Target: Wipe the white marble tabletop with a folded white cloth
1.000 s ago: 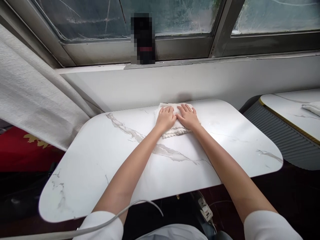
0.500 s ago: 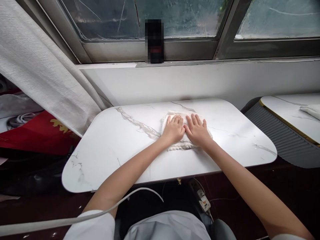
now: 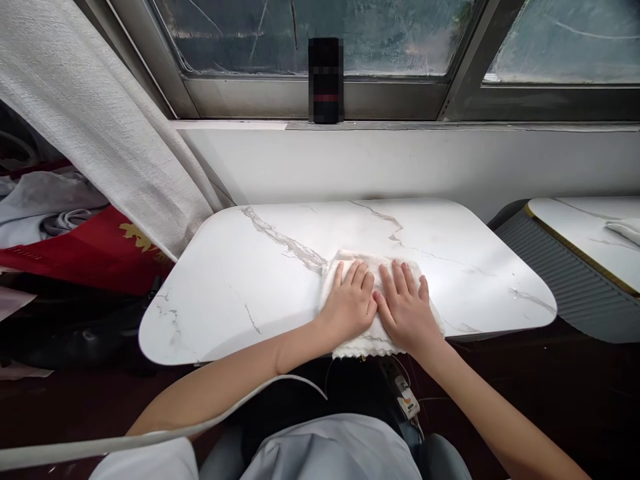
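Beneath both palms lies a white cloth (image 3: 375,343) with a scalloped edge, folded flat on the white marbled tabletop (image 3: 210,280). Its near edge reaches the front rim of the table. My left hand (image 3: 350,300) presses on the left part of the cloth, fingers stretched forward and flat. Beside it my right hand (image 3: 407,307) rests on the right part, fingers spread and flat. The two thumbs nearly touch in the middle. Neither hand grasps the cloth; the part under the palms is hidden.
A black object (image 3: 326,80) stands on the window sill behind the table. At left hangs a white curtain (image 3: 115,120) beside a red fabric piece (image 3: 95,247). A second marbled table (image 3: 590,213) stands at right. A power strip (image 3: 405,397) and a white cable (image 3: 225,413) are in front.
Both hands have slid the cloth toward me, from the middle of the tabletop to its front edge. The hands stay flat on it. The view has shifted slightly.
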A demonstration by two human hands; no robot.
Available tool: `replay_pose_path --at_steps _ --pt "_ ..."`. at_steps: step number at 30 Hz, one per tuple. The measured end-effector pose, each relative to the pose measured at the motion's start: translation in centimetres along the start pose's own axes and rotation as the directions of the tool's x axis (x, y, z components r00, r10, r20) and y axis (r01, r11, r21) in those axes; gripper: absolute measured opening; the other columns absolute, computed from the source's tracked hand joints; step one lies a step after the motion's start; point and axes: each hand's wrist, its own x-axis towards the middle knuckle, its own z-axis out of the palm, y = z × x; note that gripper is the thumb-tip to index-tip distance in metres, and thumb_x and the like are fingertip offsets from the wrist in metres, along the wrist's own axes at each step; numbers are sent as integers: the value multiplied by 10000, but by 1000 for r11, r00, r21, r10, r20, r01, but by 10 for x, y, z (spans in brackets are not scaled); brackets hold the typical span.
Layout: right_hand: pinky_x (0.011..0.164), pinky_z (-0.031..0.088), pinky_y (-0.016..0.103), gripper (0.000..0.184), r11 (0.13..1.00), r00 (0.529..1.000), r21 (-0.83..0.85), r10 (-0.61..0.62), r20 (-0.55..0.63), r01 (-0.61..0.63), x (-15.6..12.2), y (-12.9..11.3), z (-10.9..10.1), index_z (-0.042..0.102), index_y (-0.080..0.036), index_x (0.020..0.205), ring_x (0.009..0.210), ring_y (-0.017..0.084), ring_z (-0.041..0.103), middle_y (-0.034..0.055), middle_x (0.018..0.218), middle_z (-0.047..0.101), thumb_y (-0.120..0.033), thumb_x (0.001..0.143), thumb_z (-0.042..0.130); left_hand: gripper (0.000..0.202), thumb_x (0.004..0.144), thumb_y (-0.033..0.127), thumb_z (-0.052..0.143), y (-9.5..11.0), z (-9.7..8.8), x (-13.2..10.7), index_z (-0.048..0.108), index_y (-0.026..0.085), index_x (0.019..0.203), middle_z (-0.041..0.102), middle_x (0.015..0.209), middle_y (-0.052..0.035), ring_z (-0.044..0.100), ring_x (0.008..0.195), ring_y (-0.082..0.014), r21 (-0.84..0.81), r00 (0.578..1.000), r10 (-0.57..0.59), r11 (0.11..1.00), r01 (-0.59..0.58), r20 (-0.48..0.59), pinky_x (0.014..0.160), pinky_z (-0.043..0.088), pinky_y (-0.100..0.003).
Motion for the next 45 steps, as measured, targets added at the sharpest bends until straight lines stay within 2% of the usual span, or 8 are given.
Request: replay_pose_path --at_steps 4,9,16,19,27,36,45 --pt "1189 180 635 651 1000 1000 -16 -13 26 14 -10 -19 -4 330 -120 1567 1521 338 130 166 1632 201 -411 997 209 445 965 212 345 -5 -6 -20 536 40 1329 476 1506 -202 368 1453 -314 10 1000 0 1000 0 -17 1227 241 -553" --pt "1184 192 646 652 999 998 -15 -33 58 33 -9 -38 -8 338 -106 1564 1514 358 142 176 1626 209 -399 989 241 429 959 202 353 -16 -13 -33 555 79 1317 509 1487 -180 397 1441 -290 18 999 -24 1000 25 -32 1226 269 -528" --pt "1160 200 677 631 990 995 -107 -96 -2 95 5 -54 -5 385 -73 1537 1471 431 255 229 1579 315 -371 999 245 442 961 187 331 -33 -17 -34 541 72 1333 510 1484 -184 400 1439 -286 20 999 -29 999 30 -42 1220 279 -525" --pt "1150 214 672 607 981 993 -151 -122 -3 120 18 -61 -3 370 -57 1539 1472 430 249 251 1578 310 -349 1020 252 432 953 180 338 -45 -19 -28 543 79 1319 513 1479 -186 413 1428 -287 26 998 -45 999 46 -37 1216 279 -528" --pt "1125 237 657 591 979 995 -177 -96 20 98 75 -75 2 350 -48 1543 1453 450 281 295 1556 331 -346 1036 286 412 923 160 371 -93 -21 10 536 103 1296 528 1463 -172 440 1402 -263 7 997 -72 997 72 -19 1218 261 -493" --pt "1125 233 596 597 986 989 -121 -125 -74 116 160 -73 19 388 -9 1508 1430 438 332 322 1521 373 -346 1019 328 294 875 142 420 -153 -14 74 569 172 1127 639 1282 -104 548 1246 -243 -75 987 -124 990 117 -101 1166 322 -429" --pt "1142 204 580 627 993 995 -79 -88 -39 85 220 -76 27 344 5 1524 1452 418 295 319 1545 334 -361 1016 292 236 813 168 480 -199 -9 119 565 213 1029 661 1148 -79 586 1129 -259 -169 973 -143 979 113 -181 1084 401 -422"
